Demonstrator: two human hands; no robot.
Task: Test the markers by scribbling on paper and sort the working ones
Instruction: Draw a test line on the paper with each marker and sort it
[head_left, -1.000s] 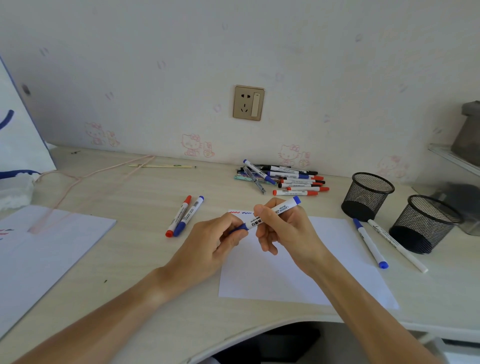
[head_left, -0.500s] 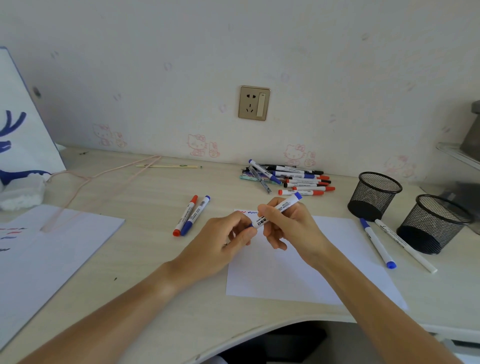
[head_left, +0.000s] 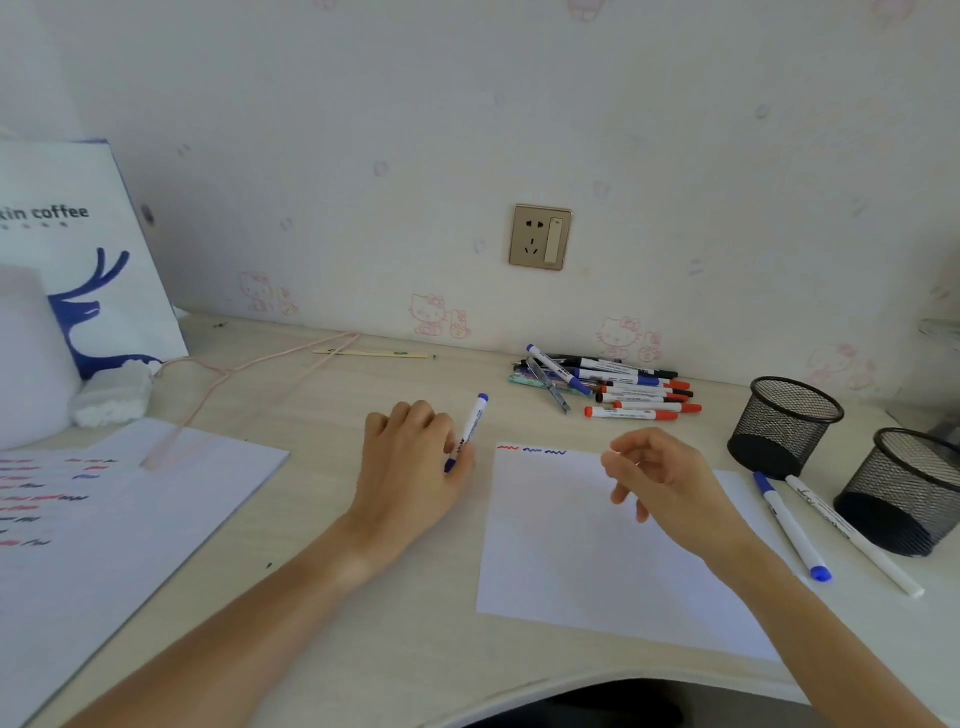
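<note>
While my left hand (head_left: 410, 467) is pinching a blue marker (head_left: 469, 430) against the desk (head_left: 332, 618), just left of the test sheet (head_left: 597, 561), I am sorting, not scribbling.

Item, marker in hand: capped in blue at the far end, lying slanted, its near end tucked under my curled fingers. Whether the other sorted markers are lying beneath my palm, I cannot tell.

Item, my right hand (head_left: 660, 480): hovering over the sheet's upper part, fingers loosely curled, holding nothing.

Item, test sheet: carrying three short scribbles (head_left: 532, 450) along its top edge, one red and two blue; the remainder is blank.

Item, untested stock: a pile of markers (head_left: 613, 387) lying against the wall, red, blue and black caps mixed, well apart from both hands.

Item, two markers (head_left: 810, 530) lying side by side at the sheet's right edge, beside two black mesh cups (head_left: 789, 426); I cannot see anything standing in either cup.

Item, a second sheet (head_left: 104, 519) at far left, covered with rows of scribbles.

Judgement: this marker seems tested and is being laid with the working ones. The next move is calling for my left hand to be letting go and my right to be reaching past the sheet to the pile for a fresh marker.
</note>
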